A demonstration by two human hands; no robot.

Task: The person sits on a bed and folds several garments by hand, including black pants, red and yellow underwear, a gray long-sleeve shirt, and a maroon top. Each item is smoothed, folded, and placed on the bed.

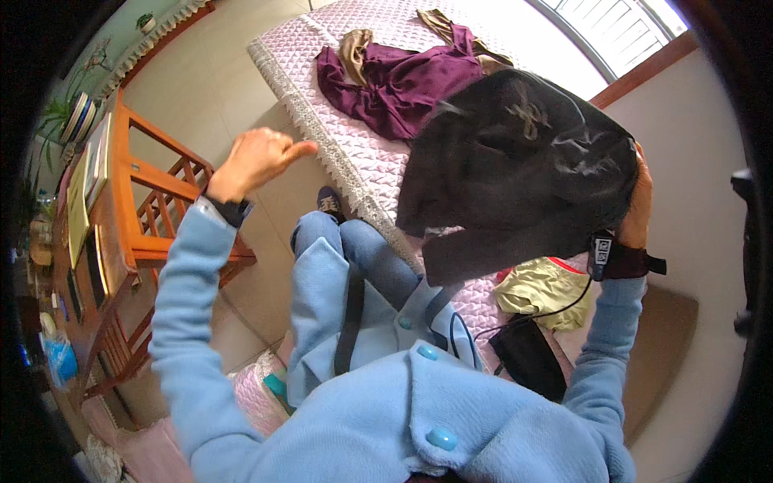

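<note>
A black garment (515,161) with a pale bow-like pattern hangs spread out above the bed, its lower edge loose. At its right edge my right hand (638,205) is closed on the cloth; most of those fingers are hidden behind it. My left hand (256,161) is in the air left of the bed, holding nothing, with the thumb stretched out away from the other fingers, which are partly hidden. Beyond the black garment a dark purple top (403,84) with brown sleeves lies crumpled on the pink quilted bedcover (298,60).
Near my right forearm lie a yellow-green cloth (539,294) and a black pouch-like item (531,354) with a cable beside it. To the left stand a wooden chair (157,181) and a desk (109,258) holding notebooks. A railed window (616,28) is at the far right.
</note>
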